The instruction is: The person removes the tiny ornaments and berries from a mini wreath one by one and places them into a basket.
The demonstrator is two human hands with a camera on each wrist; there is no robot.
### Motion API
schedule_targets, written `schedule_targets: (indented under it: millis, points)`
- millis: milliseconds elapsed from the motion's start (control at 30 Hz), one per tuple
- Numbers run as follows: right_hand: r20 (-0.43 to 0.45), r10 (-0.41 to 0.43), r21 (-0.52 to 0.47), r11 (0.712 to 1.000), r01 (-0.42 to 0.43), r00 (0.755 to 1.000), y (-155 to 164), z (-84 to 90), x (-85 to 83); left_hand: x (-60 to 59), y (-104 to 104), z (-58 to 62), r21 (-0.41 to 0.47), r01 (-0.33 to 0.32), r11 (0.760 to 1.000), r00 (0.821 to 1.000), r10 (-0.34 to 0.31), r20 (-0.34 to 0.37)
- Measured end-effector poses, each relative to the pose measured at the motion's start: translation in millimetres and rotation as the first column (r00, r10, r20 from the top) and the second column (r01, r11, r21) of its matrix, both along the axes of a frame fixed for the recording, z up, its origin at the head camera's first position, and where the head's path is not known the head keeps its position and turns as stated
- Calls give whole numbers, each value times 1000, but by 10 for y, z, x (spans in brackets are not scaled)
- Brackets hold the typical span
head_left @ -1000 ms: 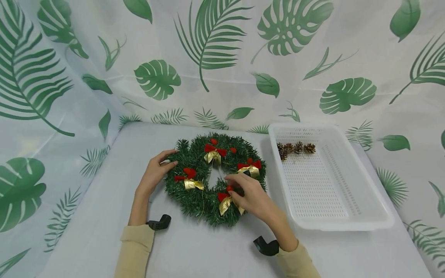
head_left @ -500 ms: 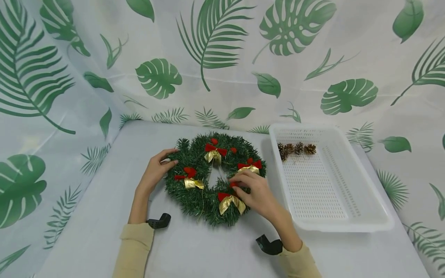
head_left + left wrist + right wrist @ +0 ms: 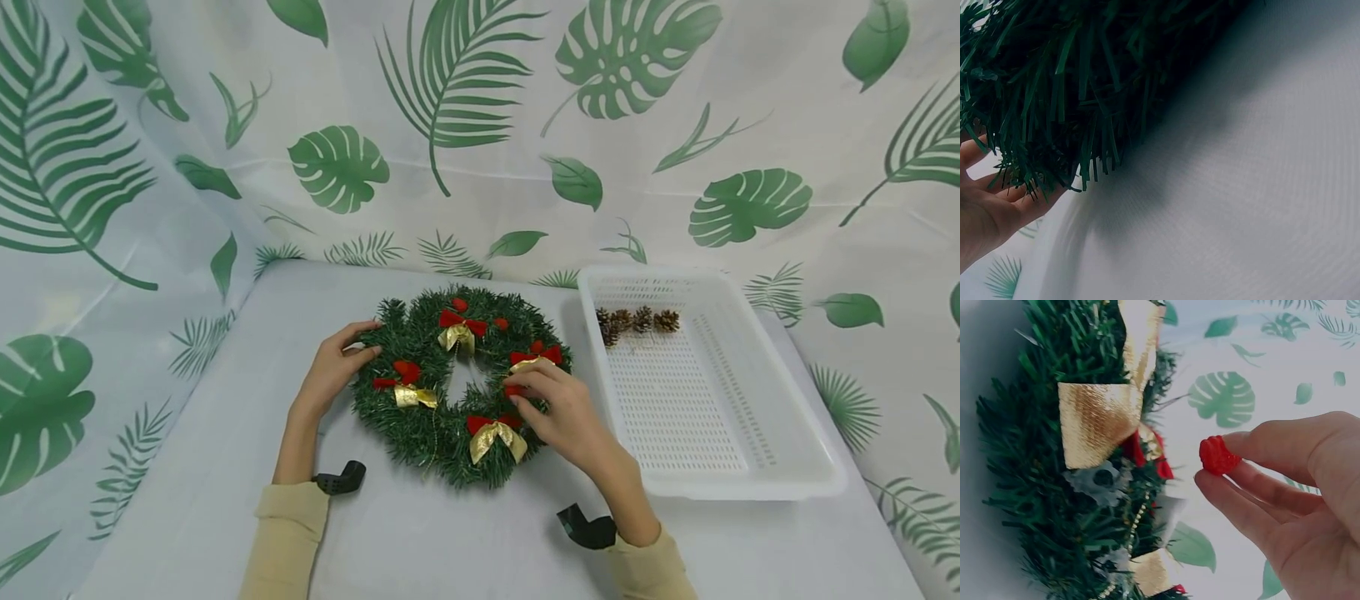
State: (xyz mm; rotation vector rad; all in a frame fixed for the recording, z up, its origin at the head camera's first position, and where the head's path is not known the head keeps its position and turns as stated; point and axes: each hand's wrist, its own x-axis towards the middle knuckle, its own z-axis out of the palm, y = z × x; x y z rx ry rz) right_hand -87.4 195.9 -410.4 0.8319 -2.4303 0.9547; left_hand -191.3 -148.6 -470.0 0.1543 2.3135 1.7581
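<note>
A green tinsel wreath (image 3: 405, 433) lies on the table, dressed with several red and gold bows, among them a front bow (image 3: 498, 442) and a left bow (image 3: 415, 396), plus red berries. At its left rim my left hand (image 3: 328, 377) grips the tinsel between thumb and fingers; the left wrist view shows the fingers partly behind the strands. Between thumb and fingertips my right hand (image 3: 564, 414) pinches a small red, bumpy artificial berry (image 3: 1217, 455). In the right wrist view that berry is held apart from the wreath's gold bow ribbon (image 3: 1094, 422).
To the right stands a white perforated plastic basket (image 3: 806, 433), with several pine cones (image 3: 643, 319) in its back left corner. Leaf-printed cloth (image 3: 480, 108) hangs behind the table. A camera (image 3: 588, 529) is worn on the right wrist, another (image 3: 341, 479) on the left.
With the red berry pinched in it, my right hand has shifted up and to the right, away from the front bow. My left hand has kept its place on the wreath.
</note>
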Motion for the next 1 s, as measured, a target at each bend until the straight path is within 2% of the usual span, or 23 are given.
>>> schedule_targets:
  millis: [233, 700, 1000]
  points:
    - [-11, -23, 20, 1000, 23, 1000, 38, 102, 23, 15, -14, 8, 0, -3, 1000, 1000, 3, -2]
    - [15, -61, -18, 998, 62, 998, 128, 151, 99, 27, -4, -16, 1, 3, 1000, 1000, -3, -10]
    - [-13, -115, 16, 993, 115, 993, 273, 256, 88, 7, -6, -2, -1, -2, 1000, 1000, 2, -11]
